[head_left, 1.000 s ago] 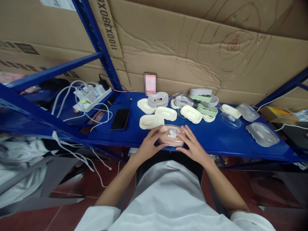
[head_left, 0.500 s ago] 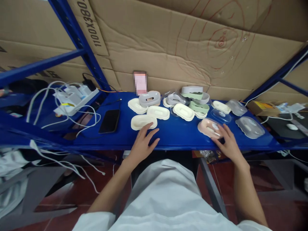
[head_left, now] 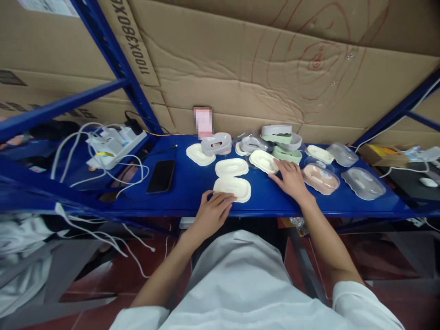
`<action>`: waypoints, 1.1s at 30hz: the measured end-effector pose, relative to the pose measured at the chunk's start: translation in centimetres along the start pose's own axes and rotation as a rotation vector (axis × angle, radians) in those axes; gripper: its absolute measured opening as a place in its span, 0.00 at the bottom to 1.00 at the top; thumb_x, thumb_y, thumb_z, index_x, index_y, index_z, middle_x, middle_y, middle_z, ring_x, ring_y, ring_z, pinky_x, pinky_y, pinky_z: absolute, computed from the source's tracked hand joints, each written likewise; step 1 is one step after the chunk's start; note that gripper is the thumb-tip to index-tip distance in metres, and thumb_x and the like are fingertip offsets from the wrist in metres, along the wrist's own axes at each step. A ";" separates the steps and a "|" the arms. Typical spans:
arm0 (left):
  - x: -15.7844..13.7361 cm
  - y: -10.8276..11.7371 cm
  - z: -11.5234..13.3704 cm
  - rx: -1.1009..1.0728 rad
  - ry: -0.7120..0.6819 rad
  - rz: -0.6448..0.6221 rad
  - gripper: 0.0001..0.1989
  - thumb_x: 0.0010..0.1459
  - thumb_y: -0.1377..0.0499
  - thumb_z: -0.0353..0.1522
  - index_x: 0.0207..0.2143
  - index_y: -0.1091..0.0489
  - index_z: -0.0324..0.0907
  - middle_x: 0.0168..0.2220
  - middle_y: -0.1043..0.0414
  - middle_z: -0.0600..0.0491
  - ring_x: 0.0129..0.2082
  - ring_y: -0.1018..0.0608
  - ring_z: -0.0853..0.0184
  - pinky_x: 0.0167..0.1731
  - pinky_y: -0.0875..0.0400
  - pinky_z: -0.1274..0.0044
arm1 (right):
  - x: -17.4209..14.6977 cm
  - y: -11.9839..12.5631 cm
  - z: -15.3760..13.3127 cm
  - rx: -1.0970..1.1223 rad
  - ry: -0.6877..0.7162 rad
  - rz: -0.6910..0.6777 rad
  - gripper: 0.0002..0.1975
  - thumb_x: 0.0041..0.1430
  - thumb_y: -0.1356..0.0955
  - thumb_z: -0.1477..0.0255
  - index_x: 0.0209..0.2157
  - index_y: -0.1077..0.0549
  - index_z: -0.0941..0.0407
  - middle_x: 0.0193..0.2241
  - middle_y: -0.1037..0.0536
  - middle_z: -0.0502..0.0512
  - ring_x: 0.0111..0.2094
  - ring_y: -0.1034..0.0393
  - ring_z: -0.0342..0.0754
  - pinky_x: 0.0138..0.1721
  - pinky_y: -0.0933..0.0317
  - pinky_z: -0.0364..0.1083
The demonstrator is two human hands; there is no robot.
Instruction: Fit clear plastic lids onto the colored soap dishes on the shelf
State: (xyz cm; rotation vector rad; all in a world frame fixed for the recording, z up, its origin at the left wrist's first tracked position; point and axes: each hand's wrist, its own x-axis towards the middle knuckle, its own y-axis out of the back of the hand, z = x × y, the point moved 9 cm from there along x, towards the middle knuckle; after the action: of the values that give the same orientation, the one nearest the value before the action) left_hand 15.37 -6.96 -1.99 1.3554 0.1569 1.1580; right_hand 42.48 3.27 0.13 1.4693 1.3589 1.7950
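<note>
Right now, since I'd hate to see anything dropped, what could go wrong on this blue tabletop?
1. The nearest cream tray, at the left hand's fingertips, lies close to the front edge of the blue tabletop; a careless pull might tip it off.

2. The right hand is at another cream tray, close beside a green piece; dragging that tray could jostle its crowded neighbours.

The trays (head_left: 232,167) are cream, the dish (head_left: 319,179) peach, the tabletop (head_left: 268,198) blue, and the cardboard (head_left: 223,59) red-ringed brown.
</note>
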 end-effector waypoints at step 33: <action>-1.5 3.7 -4.1 0.375 0.349 0.267 0.07 0.70 0.43 0.32 0.44 0.25 0.44 0.42 0.20 0.44 0.45 0.23 0.50 0.53 0.38 0.55 | 0.6 3.8 -2.4 0.292 0.146 0.021 0.21 0.76 0.38 0.61 0.63 0.26 0.52 0.59 0.22 0.62 0.62 0.29 0.60 0.66 0.36 0.62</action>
State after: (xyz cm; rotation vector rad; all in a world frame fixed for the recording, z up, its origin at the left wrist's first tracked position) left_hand 9.82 -6.01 -1.01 1.5194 0.4754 1.6482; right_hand 41.00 1.30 3.88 1.5233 1.7460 1.8053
